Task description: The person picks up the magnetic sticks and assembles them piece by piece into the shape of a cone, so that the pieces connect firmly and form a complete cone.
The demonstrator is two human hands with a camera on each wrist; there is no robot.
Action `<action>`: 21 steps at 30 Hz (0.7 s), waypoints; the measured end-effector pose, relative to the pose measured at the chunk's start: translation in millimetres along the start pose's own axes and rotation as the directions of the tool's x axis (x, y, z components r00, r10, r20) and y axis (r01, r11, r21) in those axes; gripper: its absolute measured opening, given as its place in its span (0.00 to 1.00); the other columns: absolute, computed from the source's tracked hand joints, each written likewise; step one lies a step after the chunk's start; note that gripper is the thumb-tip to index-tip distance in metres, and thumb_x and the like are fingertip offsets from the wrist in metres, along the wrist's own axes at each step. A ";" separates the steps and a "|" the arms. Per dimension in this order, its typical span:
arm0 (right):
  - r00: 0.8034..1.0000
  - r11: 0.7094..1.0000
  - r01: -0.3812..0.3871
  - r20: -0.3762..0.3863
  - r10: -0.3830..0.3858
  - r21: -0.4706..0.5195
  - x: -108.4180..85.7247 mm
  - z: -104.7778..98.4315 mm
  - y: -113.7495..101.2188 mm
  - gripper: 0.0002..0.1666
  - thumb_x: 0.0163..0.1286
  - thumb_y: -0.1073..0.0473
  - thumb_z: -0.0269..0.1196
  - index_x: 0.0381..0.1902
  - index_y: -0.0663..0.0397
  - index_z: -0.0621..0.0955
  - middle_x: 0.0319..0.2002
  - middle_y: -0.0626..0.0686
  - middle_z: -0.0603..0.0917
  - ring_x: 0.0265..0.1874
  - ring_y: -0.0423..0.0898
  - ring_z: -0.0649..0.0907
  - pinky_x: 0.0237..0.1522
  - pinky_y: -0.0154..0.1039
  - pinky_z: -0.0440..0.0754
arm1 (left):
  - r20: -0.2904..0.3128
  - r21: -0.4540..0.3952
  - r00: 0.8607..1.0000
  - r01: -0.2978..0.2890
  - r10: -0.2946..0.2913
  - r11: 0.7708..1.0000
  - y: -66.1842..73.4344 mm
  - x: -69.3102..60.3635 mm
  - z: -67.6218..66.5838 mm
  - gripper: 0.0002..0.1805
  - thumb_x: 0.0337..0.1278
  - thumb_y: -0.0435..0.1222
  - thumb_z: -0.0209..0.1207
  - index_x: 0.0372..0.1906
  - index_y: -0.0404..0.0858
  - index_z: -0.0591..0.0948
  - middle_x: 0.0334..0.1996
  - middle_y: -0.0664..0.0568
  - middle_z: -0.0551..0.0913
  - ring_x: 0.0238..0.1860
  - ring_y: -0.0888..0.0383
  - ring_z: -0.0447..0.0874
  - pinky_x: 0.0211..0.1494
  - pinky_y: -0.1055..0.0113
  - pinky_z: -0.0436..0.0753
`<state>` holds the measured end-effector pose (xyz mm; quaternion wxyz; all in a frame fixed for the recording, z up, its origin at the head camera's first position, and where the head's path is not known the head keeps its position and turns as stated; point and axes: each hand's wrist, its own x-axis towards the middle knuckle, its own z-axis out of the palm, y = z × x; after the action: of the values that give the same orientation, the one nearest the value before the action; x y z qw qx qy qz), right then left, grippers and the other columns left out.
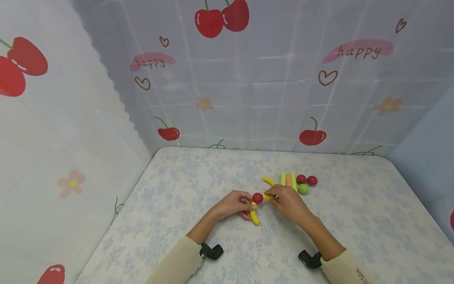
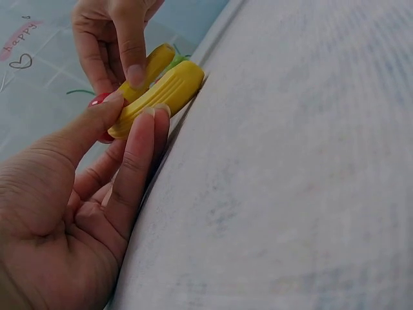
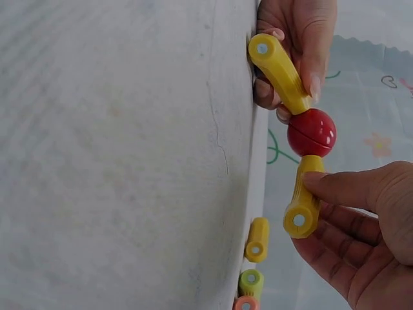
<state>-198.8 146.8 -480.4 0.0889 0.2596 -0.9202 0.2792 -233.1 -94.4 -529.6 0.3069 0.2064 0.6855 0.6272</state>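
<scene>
Joining work at the red ball (image 1: 257, 198)

The left grip (image 1: 234, 205) is closed to the width of the 1st yellow piece (image 1: 254, 217), pinching it between thumb and fingers; this curved piece runs from the ball towards 6 o'clock in the head view. The right grip (image 1: 289, 201) pinches the 2nd yellow piece (image 3: 302, 200) likewise, at the ball's 3 o'clock. The red ball sits between the grips, and in the right wrist view both pieces appear to touch it. Whether it rests on the tabletop (image 1: 142, 221) or is lifted, I cannot tell.

The step in hand looks like fitting the 2nd piece to the ball. The next move, I judge, calls for steadying the 1st piece and checking the contact before the right grip loosens.

Loose parts lie beyond: a 3rd yellow piece (image 1: 268, 180) at the ball's 1 o'clock, 2 green sticks (image 1: 283, 178) with an orange stick (image 1: 289, 180) between them at 2 o'clock, 2 spare red balls (image 1: 301, 179) and a green ball (image 1: 303, 189) nearer 3 o'clock
</scene>
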 end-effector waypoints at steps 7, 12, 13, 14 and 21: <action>1.000 1.000 -0.003 0.012 0.003 0.015 0.3 1.5 0.4 0.16 0.56 0.73 0.75 0.43 0.59 0.90 0.41 0.52 0.89 0.37 0.46 0.86 0.40 0.42 0.87 | -0.013 0.033 1.000 -0.001 0.002 0.999 -1.8 0.8 -0.8 0.15 0.69 0.43 0.64 0.52 0.38 0.83 0.33 0.43 0.89 0.27 0.52 0.89 0.35 0.59 0.89; 0.998 0.998 0.045 0.032 -0.047 0.041 1.0 5.1 -0.2 0.15 0.55 0.74 0.75 0.41 0.59 0.90 0.39 0.52 0.89 0.37 0.46 0.86 0.40 0.41 0.87 | -0.003 0.029 1.000 0.002 -0.002 1.000 -3.3 1.2 -2.5 0.18 0.70 0.43 0.63 0.59 0.41 0.81 0.38 0.43 0.90 0.28 0.52 0.90 0.35 0.59 0.89; 0.998 0.997 0.054 0.035 -0.055 0.047 1.1 5.7 -0.6 0.15 0.55 0.74 0.75 0.41 0.60 0.90 0.39 0.51 0.89 0.38 0.46 0.87 0.40 0.40 0.87 | 0.001 0.033 1.000 -0.001 0.001 0.999 -3.6 1.3 -3.0 0.18 0.71 0.43 0.62 0.59 0.40 0.81 0.38 0.43 0.90 0.28 0.52 0.89 0.34 0.59 0.89; 0.998 0.997 0.058 0.037 -0.060 0.049 1.2 6.2 -0.9 0.15 0.55 0.75 0.75 0.41 0.60 0.90 0.39 0.51 0.89 0.38 0.47 0.87 0.40 0.41 0.87 | 0.005 0.035 1.000 -0.005 0.005 0.999 -4.1 1.5 -3.3 0.18 0.71 0.43 0.62 0.59 0.40 0.81 0.38 0.43 0.90 0.27 0.52 0.89 0.34 0.59 0.89; 0.998 0.998 -0.012 0.066 0.007 0.065 0.8 4.3 -2.5 0.16 0.57 0.72 0.75 0.45 0.60 0.89 0.40 0.51 0.89 0.38 0.46 0.86 0.42 0.43 0.87 | 0.011 0.030 1.000 -0.003 0.002 1.000 -5.1 2.5 -4.1 0.16 0.72 0.42 0.61 0.57 0.39 0.82 0.36 0.43 0.90 0.26 0.53 0.88 0.33 0.59 0.88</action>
<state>-198.3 142.3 -482.5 0.0488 0.2669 -0.9143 0.3008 -237.2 -96.3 -534.9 0.3069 0.2154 0.6929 0.6159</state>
